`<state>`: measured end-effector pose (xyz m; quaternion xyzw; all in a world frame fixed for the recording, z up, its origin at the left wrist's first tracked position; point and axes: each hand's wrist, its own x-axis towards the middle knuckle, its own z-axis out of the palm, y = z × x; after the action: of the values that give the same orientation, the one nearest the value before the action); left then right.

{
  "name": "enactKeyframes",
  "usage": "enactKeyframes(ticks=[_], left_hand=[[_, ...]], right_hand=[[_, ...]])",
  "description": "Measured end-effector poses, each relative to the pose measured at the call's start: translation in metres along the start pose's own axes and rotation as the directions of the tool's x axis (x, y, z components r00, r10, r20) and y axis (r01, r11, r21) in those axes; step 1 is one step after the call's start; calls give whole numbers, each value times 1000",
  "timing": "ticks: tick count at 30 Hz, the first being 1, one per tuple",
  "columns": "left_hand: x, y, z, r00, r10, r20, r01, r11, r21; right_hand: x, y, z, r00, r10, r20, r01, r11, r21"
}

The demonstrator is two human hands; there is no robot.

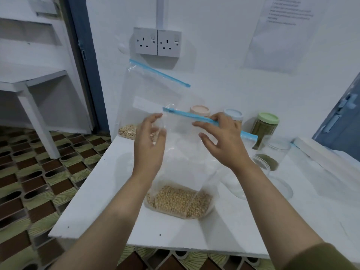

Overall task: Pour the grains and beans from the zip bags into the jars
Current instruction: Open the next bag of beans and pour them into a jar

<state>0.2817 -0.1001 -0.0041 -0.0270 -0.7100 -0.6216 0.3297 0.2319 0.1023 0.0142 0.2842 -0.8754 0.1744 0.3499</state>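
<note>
At the tabletop's (109, 191) centre the bean bag (181, 199) stands sealed, left hand (150, 141) spread loose by its 9 o'clock edge, right hand (222, 139) with fingers spread at the zip (194, 116), so opening seems in hand; next, pinching both lips apart before pouring.

Clear glossy plastic zip bag (181, 152), matt white painted table (101, 201); smooth pastel plastic jar lids (267, 118)
</note>
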Motion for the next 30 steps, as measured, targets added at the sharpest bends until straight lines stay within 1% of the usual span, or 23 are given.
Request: enactKeyframes(ticks=[4, 7, 9, 10, 13, 17, 19, 21, 24, 27, 30], left_hand=[[-47, -26, 5, 986, -149, 79, 140, 984, 109], [-57, -39, 8, 984, -157, 83, 131, 955, 264], [-61, -48, 10, 977, -182, 106, 140, 938, 318], [-63, -52, 10, 972, -201, 122, 157, 941, 300], [-70, -58, 12, 957, -230, 177, 203, 966, 159], [-56, -54, 10, 959, -222, 176, 206, 973, 103], [-40, -49, 7, 969, -185, 166, 172, 981, 89], [-21, -42, 3, 981, -120, 153, 103, 988, 118], [11, -29, -1, 991, 34, 126, -62, 972, 228], [40, -9, -5, 965, 208, 159, -256, 882, 395], [53, -2, -8, 931, 288, 224, -363, 795, 487]], right_hand=[[2, 0, -3, 994, 25, -108, -35, 995, -99], [4, -6, -5, 988, 1, -153, -21, 991, -130], [6, -8, -6, 984, -6, -175, -18, 990, -139], [6, -8, -6, 983, -12, -183, -15, 989, -145], [7, -9, -7, 981, -22, -192, -9, 987, -161], [9, -14, -13, 977, 2, -214, -39, 985, -168], [14, -16, -21, 968, 17, -249, -62, 983, -174], [19, -18, -29, 957, 39, -288, -88, 983, -159], [21, -19, -37, 933, 106, -344, -145, 985, -89], [12, -17, -33, 890, 197, -410, -208, 978, 19], [-6, -16, -22, 869, 273, -412, -258, 962, 93]])
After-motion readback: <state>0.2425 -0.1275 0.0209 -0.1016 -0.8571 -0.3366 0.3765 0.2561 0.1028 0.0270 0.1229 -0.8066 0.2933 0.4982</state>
